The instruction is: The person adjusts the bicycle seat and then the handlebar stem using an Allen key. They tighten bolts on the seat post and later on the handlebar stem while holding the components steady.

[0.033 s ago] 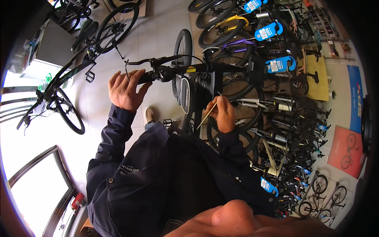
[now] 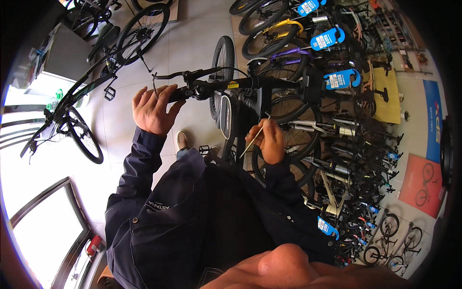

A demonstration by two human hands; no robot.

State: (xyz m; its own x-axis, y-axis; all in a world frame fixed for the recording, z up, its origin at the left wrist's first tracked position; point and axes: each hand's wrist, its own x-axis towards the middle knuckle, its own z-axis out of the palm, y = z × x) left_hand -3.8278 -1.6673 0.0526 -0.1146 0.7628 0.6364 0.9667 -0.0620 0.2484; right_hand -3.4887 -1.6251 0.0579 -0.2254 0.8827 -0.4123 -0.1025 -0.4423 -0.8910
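Observation:
In front of me stands a black bicycle, its handlebar [image 2: 250, 83] running from left to right. My left hand [image 2: 154, 111] is curled round the left grip, near the brake lever [image 2: 168, 75]. A thin rod-like piece rises by its fingers; I cannot tell what it is. Below the right part of the bar, my right hand [image 2: 271, 143] is closed on a slim, pale metal hex key [image 2: 251, 143]. Its long shaft slants down to the left, and a short bent end shows above the fingers, close to a dark block on the bike. Whether it touches is unclear. An oval-marked black piece [image 2: 225, 117] sits between my hands.
Rows of bicycles with blue tags [image 2: 341, 78] stand close on the right. Another black bicycle [image 2: 107, 62] is at the left, by a grey cabinet [image 2: 67, 53]. My shoe [image 2: 182, 139] rests on the tiled floor [image 2: 187, 38]. A red extinguisher-like cylinder [image 2: 94, 244] is lower left.
My right hand has shifted very slightly down and left with the hex key, and its fingers have turned a little. My left hand stays on the grip.

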